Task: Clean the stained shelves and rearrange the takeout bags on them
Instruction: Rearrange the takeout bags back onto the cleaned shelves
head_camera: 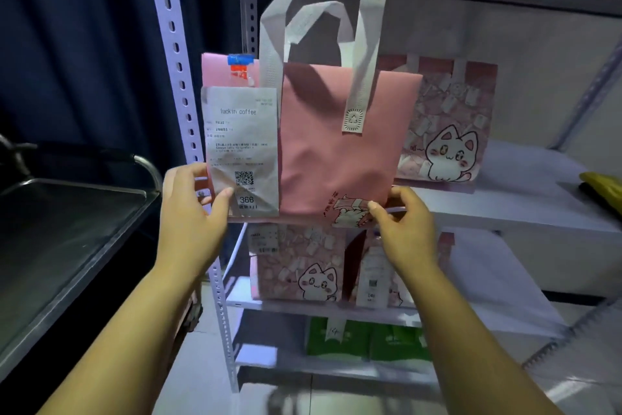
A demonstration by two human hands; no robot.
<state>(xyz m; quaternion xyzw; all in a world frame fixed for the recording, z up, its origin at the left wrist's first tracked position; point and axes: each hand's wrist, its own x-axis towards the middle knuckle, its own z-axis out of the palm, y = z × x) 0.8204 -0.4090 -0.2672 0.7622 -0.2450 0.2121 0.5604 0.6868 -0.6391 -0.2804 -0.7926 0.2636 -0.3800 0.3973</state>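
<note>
A pink takeout bag [336, 145] with white handles and a paper receipt [240, 132] stands at the front left of the middle shelf [505, 209]. My left hand [192, 209] holds its lower left corner, thumb on the receipt. My right hand [400, 229] pinches its lower right corner. Behind it on the same shelf stands a pink cat-print bag [451, 132]. The shelf below [488, 280] carries two more cat-print bags [303, 270], one partly behind my right wrist.
A perforated metal upright [178, 54] frames the rack's left side. A steel cart tray [67, 236] sits at the left. A yellow item [602, 185] lies at the right end of the middle shelf. Green bags [363, 340] sit on a lower shelf.
</note>
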